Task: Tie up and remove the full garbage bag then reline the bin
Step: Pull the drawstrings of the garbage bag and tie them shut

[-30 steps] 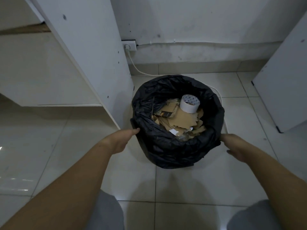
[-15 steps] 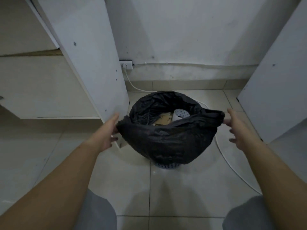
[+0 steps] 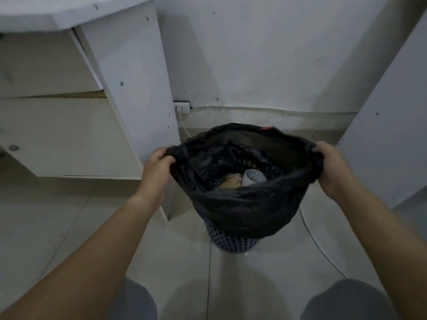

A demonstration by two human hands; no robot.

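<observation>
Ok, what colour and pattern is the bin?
The bin under the garbage bag is dark blue, with small grid holes; head view.

We read this as indoor room corner, home or small office; cannot tell which. We see glossy pale tiled floor (image 3: 265, 285) and tile skirting (image 3: 288, 118) along foot of scuffed white wall (image 3: 265, 54). Wall socket (image 3: 181, 107) sits low, with white cable (image 3: 183, 123) plugged in. White laminate furniture on both sides: side panel (image 3: 134, 77) under white top (image 3: 57, 10) at left, second panel (image 3: 381, 135) at right. Perforated plastic bin (image 3: 231, 241) lined with black bag (image 3: 242, 204), cardboard scraps (image 3: 231, 182) inside.
</observation>
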